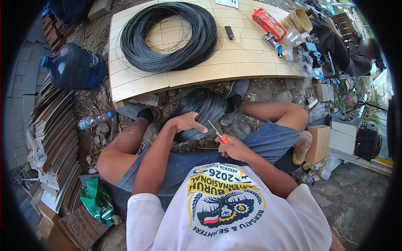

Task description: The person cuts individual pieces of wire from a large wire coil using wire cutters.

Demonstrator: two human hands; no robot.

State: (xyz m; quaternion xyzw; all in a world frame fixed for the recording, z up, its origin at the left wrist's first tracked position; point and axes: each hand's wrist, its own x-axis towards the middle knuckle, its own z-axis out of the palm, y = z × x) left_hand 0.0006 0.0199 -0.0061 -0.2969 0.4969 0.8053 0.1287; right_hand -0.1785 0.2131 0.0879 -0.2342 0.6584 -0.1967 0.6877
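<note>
My left hand (188, 122) is closed round a loose bundle of thin black strands (205, 102) that hangs between my legs, just below the table edge. Its thumb lies along the near side of the bundle. In my right hand (235, 148) is a pair of scissors (224, 139) with orange handles. Their narrow metal blades point up and left, close to my left thumb. A large coil of similar black strands (199, 35) lies on the tiled tabletop (197, 73) in front of me.
A big blue water jug (75, 67) and a stack of thin boards (54, 138) stand at left, near a plastic bottle (94, 121). A red packet (268, 23) and a small black object (229, 32) lie on the tabletop. Another person (351, 54) sits at far right.
</note>
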